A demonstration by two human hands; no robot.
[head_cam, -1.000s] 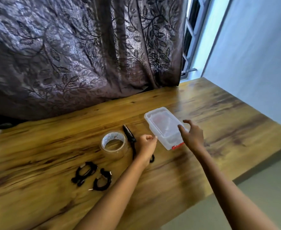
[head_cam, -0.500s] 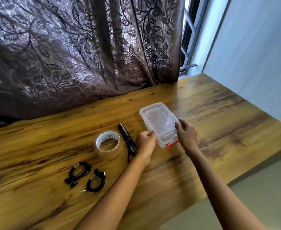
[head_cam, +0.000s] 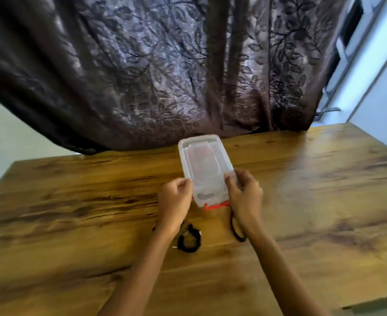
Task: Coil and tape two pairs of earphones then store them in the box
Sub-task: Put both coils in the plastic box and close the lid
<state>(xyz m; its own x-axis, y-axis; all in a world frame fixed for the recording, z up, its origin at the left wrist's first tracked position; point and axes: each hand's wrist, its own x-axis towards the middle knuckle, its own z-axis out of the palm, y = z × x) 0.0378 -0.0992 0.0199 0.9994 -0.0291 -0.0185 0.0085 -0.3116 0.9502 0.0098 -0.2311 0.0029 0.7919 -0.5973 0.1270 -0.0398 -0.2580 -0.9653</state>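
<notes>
A clear plastic box [head_cam: 205, 165] with its lid on and a red latch at the near end is raised off the wooden table [head_cam: 74, 213], tilted toward me. My left hand [head_cam: 176, 199] grips its left edge and my right hand [head_cam: 244, 195] grips its right edge. One coiled black earphone [head_cam: 189, 240] lies on the table just below my left wrist. A sliver of the other coil [head_cam: 154, 229] shows left of that wrist; the rest is hidden. The tape roll is hidden behind the box and hands.
The black handle loop of the scissors [head_cam: 236, 230] pokes out beside my right wrist. A dark leaf-patterned curtain [head_cam: 165, 65] hangs along the table's far edge. A window frame [head_cam: 352, 42] stands at the upper right. The table's right edge drops off at the lower right.
Both hands have lifted the box from the table and brought it left, over the tape and scissors. The view has swung left, so the earphones now sit below the hands.
</notes>
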